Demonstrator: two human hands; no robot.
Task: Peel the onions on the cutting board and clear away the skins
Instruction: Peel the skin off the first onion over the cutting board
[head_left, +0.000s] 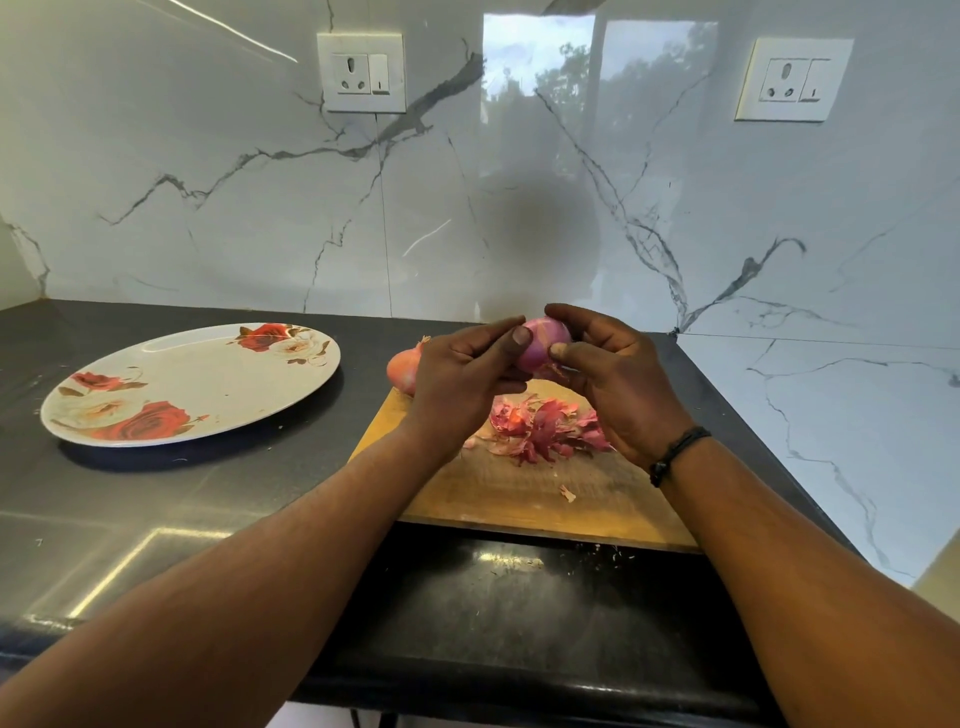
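Purple, mostly peeled onion (543, 347) held up above the far edge of the wooden cutting board (524, 499), gripped from both sides. Left hand (462, 379) curled round its left side, thumb pressed on the front; right hand (618, 384) curled round its right side, thumb tip on the bulb beside a shred of skin hanging underneath. Black cord bracelet (678, 453) round the right wrist. Pile of reddish onion skins (545, 428) lying on the board below the hands, one small loose scrap (567, 493) nearer the front edge. Second onion (404, 370), still in its orange-brown skin, sitting at the board's far left corner, partly hidden behind the left hand. Floral plate (208, 384) with red roses resting on the dark countertop (156, 519), well apart to the left of the board. White marble-patterned wall (208, 208) behind, carrying two sockets (362, 73).
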